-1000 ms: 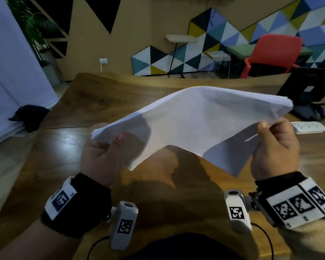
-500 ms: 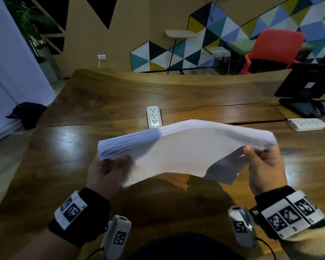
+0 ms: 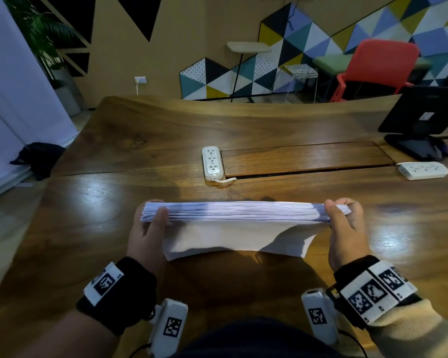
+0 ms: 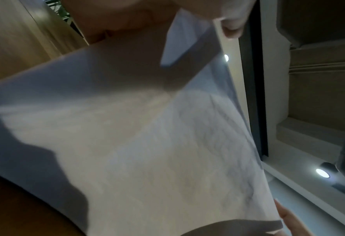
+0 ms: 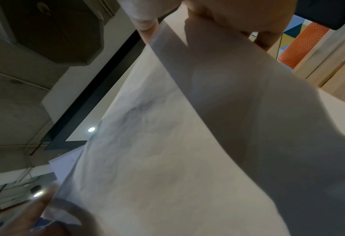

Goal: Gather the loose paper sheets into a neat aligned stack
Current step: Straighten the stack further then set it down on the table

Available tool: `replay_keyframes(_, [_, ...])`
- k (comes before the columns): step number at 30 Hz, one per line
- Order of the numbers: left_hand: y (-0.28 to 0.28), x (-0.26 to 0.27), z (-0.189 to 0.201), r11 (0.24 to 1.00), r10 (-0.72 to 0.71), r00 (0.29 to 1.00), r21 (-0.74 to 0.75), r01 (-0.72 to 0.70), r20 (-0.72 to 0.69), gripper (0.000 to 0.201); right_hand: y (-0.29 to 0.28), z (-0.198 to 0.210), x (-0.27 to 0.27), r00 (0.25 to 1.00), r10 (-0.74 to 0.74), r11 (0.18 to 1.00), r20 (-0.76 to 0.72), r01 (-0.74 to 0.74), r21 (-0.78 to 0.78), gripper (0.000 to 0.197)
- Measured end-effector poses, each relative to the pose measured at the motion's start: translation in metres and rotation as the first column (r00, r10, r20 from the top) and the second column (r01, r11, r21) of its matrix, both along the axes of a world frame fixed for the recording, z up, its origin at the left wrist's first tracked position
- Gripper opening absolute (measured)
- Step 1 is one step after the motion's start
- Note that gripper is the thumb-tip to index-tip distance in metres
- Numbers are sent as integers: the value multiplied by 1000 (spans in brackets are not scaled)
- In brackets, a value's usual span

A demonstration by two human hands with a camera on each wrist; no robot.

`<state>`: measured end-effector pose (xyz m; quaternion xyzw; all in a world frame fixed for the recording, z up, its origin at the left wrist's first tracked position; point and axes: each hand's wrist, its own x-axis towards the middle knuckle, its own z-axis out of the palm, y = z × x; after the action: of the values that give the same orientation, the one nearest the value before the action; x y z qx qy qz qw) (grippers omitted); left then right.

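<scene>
Both hands, the left hand (image 3: 148, 233) and right hand (image 3: 347, 228), pinch the ends of the thick white paper sheaf (image 3: 233, 211) between thumb and curled fingers, holding it on edge above the glossy brown wooden table (image 3: 88, 202), seemingly to square its edges.

- Paper stack (image 3: 233, 211): lower centre of the frame, standing on edge above the bench (image 3: 114, 202), its lower edge at the bench surface.
- Left hand (image 3: 146, 236): at the stack's left end; right hand (image 3: 347, 233): at its right end.
- Power strip (image 3: 211, 163): on the bench behind the stack, centre of the frame.
- Second power strip (image 3: 422, 170): at right edge, on the bench.
- Monitor (image 3: 424, 112): upper right, behind the second strip.
- Chair (image 3: 380, 68): beyond the bench, upper right.
</scene>
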<state>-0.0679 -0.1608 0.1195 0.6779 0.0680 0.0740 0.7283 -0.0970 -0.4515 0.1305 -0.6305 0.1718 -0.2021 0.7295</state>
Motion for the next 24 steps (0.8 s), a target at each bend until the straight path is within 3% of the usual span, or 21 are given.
replay_keyframes(4, [-2, 11, 2, 999, 46, 994, -14, -48, -101, 31, 0, -4, 7, 999, -42, 998, -32, 40, -58, 19])
replay_keyframes(8, [0, 18, 2, 998, 47, 988, -21, -51, -145, 41, -3, -1, 12, 997, -26, 999, -77, 22, -44, 18])
replay_keyframes(16, [-2, 16, 5, 998, 61, 983, 10, -60, -175, 32, -5, 0, 21, 998, -19, 993, -55, 12, -120, 23])
replay_keyframes(21, [-1, 13, 7, 1000, 21, 989, 6, -21, -149, 46, -3, 2, 20, 999, 35, 990, 24, -31, -138, 27])
replay_keyframes(24, [1, 13, 6, 1000, -2, 986, -18, -1, -164, 67, -4, 2, 18, 995, 74, 988, 61, -65, -142, 37])
